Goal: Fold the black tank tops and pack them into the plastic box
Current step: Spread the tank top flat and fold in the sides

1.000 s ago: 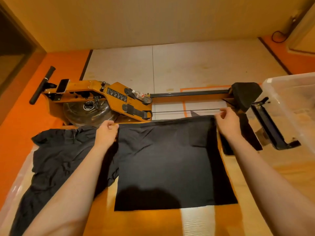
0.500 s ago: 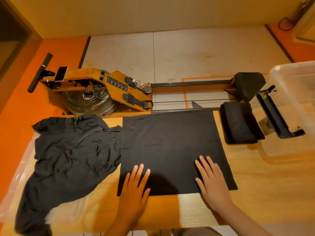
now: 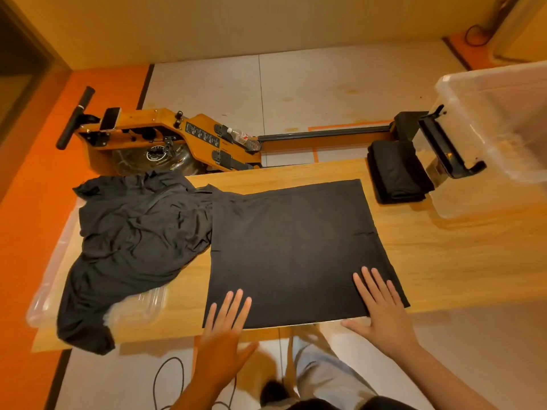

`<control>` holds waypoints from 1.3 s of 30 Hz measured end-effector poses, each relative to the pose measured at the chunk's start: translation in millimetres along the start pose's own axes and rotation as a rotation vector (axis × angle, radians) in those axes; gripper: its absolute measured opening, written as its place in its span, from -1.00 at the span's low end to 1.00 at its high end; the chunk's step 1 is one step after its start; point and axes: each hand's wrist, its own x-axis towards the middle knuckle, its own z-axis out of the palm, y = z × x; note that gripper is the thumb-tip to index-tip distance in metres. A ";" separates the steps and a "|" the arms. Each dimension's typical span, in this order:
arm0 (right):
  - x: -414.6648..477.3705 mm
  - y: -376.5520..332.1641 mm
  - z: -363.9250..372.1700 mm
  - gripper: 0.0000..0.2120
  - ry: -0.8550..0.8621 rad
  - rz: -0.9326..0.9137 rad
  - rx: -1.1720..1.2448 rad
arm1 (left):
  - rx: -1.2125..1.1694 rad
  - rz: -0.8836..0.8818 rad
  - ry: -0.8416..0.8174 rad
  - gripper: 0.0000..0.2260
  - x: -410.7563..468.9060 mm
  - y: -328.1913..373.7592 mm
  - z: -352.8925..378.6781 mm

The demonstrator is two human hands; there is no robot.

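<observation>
At six o'clock: I am smoothing the square black fabric tank top (image 3: 296, 250), left hand (image 3: 225, 329), right hand (image 3: 381, 315) flat-fingered; next, probably pinching corners.

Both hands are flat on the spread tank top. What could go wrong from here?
The crumpled pile lies against the spread tank top's left edge, so folding that side may drag it along. The pile also appears to droop past the table's near edge and could slip off.
</observation>
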 end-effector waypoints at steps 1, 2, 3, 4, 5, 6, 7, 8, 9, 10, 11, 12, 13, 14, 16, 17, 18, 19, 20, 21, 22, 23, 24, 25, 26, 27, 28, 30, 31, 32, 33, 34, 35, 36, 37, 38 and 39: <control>-6.1 0.9 1.2 -0.05 0.014 -0.026 0.002 | 0.020 -0.002 0.000 -0.09 -5.0 -0.8 2.7; -11.0 1.6 3.5 -0.03 0.031 -0.055 0.005 | 0.033 -0.006 0.006 0.01 -7.8 -1.4 4.7; -14.8 2.1 5.7 0.00 0.050 -0.072 0.014 | 0.038 -0.013 0.010 0.11 -8.5 -2.6 5.5; -17.6 2.4 7.1 0.01 0.075 -0.073 0.025 | 0.040 -0.029 0.019 0.17 -8.6 -3.6 4.1; -20.6 2.9 7.3 0.01 0.103 -0.065 0.024 | 0.048 -0.036 0.037 0.17 -10.2 -4.7 2.8; -23.4 3.6 7.2 0.02 0.124 -0.057 0.012 | 0.053 -0.029 0.049 0.15 -13.3 -5.7 1.3; -27.1 3.9 6.4 0.04 0.137 -0.055 -0.005 | 0.045 -0.014 0.065 0.11 -17.1 -6.5 -0.9; -30.9 5.2 7.9 0.05 0.153 -0.067 -0.017 | 0.030 -0.008 0.081 0.08 -21.3 -7.8 -3.8; -34.4 7.9 9.3 0.05 0.165 -0.080 -0.022 | 0.008 -0.013 0.095 0.05 -25.3 -9.9 -5.7; -36.8 12.4 12.7 0.06 0.178 -0.088 -0.027 | -0.011 -0.032 0.103 0.03 -30.0 -13.0 -6.9; -39.6 18.5 16.1 0.09 0.177 -0.082 -0.023 | -0.029 -0.055 0.096 0.02 -34.0 -15.2 -9.1; -41.9 24.8 16.3 0.11 0.173 -0.064 -0.010 | -0.055 -0.084 0.089 0.01 -38.0 -16.7 -12.4; -43.5 27.8 13.9 0.10 0.187 -0.042 0.011 | -0.082 -0.116 0.106 -0.03 -42.1 -18.0 -14.0; -45.9 27.5 9.0 0.03 0.190 -0.021 0.055 | -0.114 -0.134 0.132 -0.11 -45.7 -17.6 -18.1; -53.3 20.2 -13.3 -0.27 0.196 0.049 0.216 | -0.218 -0.162 0.151 -0.34 -50.5 -15.9 -27.9; -57.2 17.5 -24.9 -0.44 0.191 0.088 0.285 | -0.244 -0.183 0.182 -0.46 -50.7 -15.8 -35.3; -58.5 15.7 -35.5 -0.55 0.200 0.127 0.332 | -0.261 -0.204 0.216 -0.56 -49.6 -14.9 -46.1; -57.0 14.0 -47.0 -0.61 0.222 0.165 0.363 | -0.290 -0.213 0.266 -0.65 -47.0 -14.7 -58.5; -54.3 12.8 -59.5 -0.65 0.280 0.179 0.396 | -0.318 -0.208 0.331 -0.72 -43.9 -14.5 -71.4; -51.0 12.0 -72.7 -0.68 0.343 0.182 0.433 | -0.335 -0.186 0.395 -0.78 -39.6 -14.5 -85.0; -47.0 10.5 -87.8 -0.71 0.382 0.177 0.485 | -0.340 -0.160 0.457 -0.82 -34.6 -14.0 -99.5; -43.2 8.4 -103.8 -0.74 0.415 0.170 0.550 | -0.347 -0.140 0.512 -0.85 -29.2 -13.1 -114.5; -39.9 6.9 -120.6 -0.76 0.443 0.156 0.617 | -0.366 -0.135 0.562 -0.85 -23.2 -12.3 -130.0; -37.1 4.5 -137.9 -0.78 0.472 0.140 0.678 | -0.402 -0.145 0.611 -0.85 -17.7 -11.0 -146.5; -35.2 2.0 -155.0 -0.80 0.498 0.124 0.737 | -0.443 -0.161 0.659 -0.85 -12.9 -10.5 -162.3; -33.4 0.5 -170.9 -0.82 0.524 0.111 0.797 | -0.482 -0.178 0.697 -0.86 -9.1 -11.1 -178.0; -32.0 -0.6 -185.4 -0.84 0.536 0.102 0.854 | -0.515 -0.189 0.726 -0.86 -6.6 -12.0 -193.2; -31.1 0.3 -210.7 -0.84 0.538 0.076 0.924 | -0.560 -0.181 0.758 -0.88 -4.6 -15.7 -222.0; -30.9 0.8 -222.6 -0.84 0.537 0.059 0.935 | -0.581 -0.173 0.762 -0.88 -4.2 -17.8 -235.6; -31.3 0.0 -234.8 -0.83 0.536 0.042 0.944 | -0.603 -0.164 0.763 -0.87 -3.9 -20.8 -248.4; -31.7 -1.3 -246.3 -0.84 0.534 0.018 0.953 | -0.622 -0.154 0.768 -0.85 -4.2 -23.3 -261.1; -32.1 -3.6 -257.4 -0.84 0.521 -0.005 0.960 | -0.636 -0.149 0.775 -0.83 -4.5 -26.8 -272.7; -32.3 -6.4 -267.3 -0.84 0.506 -0.034 0.974 | -0.652 -0.145 0.784 -0.83 -5.6 -29.8 -284.0; -33.4 -10.6 -277.0 -0.85 0.490 -0.061 0.987 | -0.674 -0.146 0.794 -0.84 -6.7 -33.8 -295.1; -34.5 -15.6 -285.2 -0.86 0.475 -0.094 1.001 | -0.699 -0.147 0.803 -0.85 -8.5 -37.3 -306.6; -35.8 -21.3 -292.4 -0.88 0.458 -0.117 1.014 | -0.719 -0.150 0.812 -0.84 -9.5 -41.7 -317.7; -35.9 -26.2 -297.3 -0.89 0.446 -0.139 1.023 | -0.726 -0.148 0.825 -0.82 -10.1 -46.1 -329.4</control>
